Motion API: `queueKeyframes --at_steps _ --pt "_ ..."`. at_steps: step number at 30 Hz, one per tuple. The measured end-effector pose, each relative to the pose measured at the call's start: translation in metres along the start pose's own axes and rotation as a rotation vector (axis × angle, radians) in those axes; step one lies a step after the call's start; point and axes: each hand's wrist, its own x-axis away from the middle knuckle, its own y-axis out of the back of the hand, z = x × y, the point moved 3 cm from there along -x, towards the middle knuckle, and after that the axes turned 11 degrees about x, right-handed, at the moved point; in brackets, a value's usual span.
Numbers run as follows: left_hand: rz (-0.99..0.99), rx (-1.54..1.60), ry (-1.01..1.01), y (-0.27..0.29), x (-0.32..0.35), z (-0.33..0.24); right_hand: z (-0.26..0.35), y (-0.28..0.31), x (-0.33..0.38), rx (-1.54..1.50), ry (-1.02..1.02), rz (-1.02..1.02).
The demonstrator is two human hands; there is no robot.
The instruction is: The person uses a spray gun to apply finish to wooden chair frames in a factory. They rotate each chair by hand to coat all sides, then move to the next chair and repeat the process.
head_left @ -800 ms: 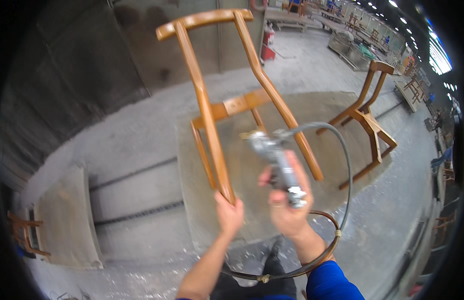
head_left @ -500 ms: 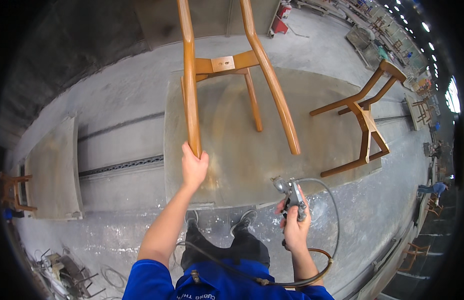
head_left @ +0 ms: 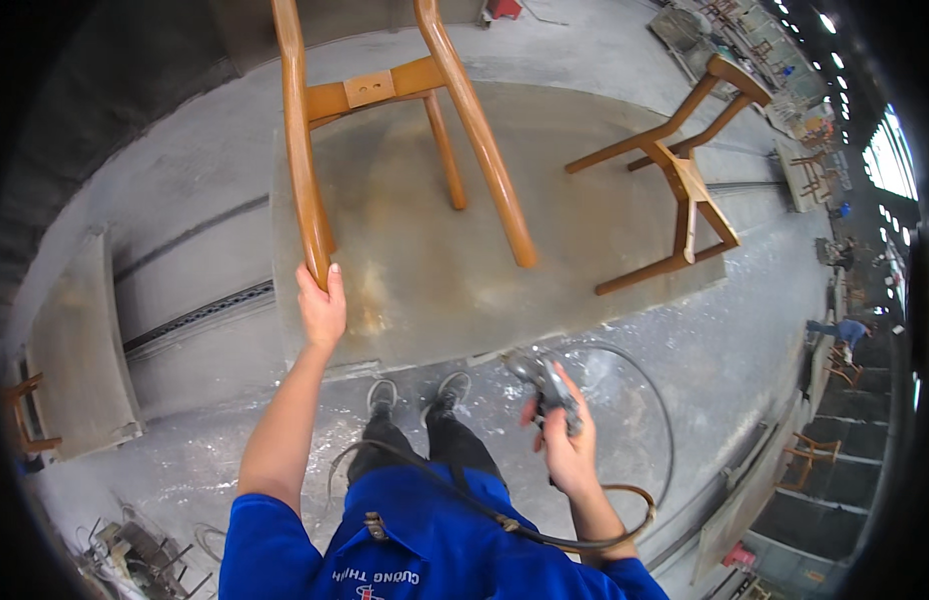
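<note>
Left hand (head_left: 323, 308): fingers wrapped round the lower end of one leg of a glossy honey-brown wooden chair frame (head_left: 475, 130), upper left to upper centre, top cut off by the frame edge. Legs are rounded, smooth, slightly bent; flat crossbar (head_left: 415, 78) between them carries a pale rectangular wood block (head_left: 370, 89) with two holes. Can't tell if any leg touches the stained grey-brown flat slab (head_left: 405, 300) below.

Right hand (head_left: 570, 445), lower centre-right: closed round the handle of a grey metal spray gun (head_left: 545, 380), nozzle end blurred. Thin grey flexible hose (head_left: 661, 400) loops right of it.

Second frame, darker brown wood with angular joints (head_left: 685, 180), upper right, at the slab's right end. Dark link chain (head_left: 200, 318) in the grey, speckled concrete floor (head_left: 200, 370), left.
</note>
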Motion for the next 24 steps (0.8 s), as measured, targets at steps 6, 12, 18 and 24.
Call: queueKeyframes --at_steps 6,12,18,24 --pt "0.017 0.016 -0.060 0.005 0.029 -0.001 0.029 0.061 0.151 0.243 -0.172 -0.438" --pt "0.124 -0.006 -0.004 0.007 0.074 0.026 0.058 0.047 0.209 -0.092 0.020 -0.632" --pt "0.250 0.034 0.063 0.004 0.120 0.063 0.111 0.038 0.207 -0.150 0.295 -0.611" --pt "0.301 0.008 0.237 -0.005 0.140 0.065 0.145 0.048 0.212 -0.195 0.475 -0.604"
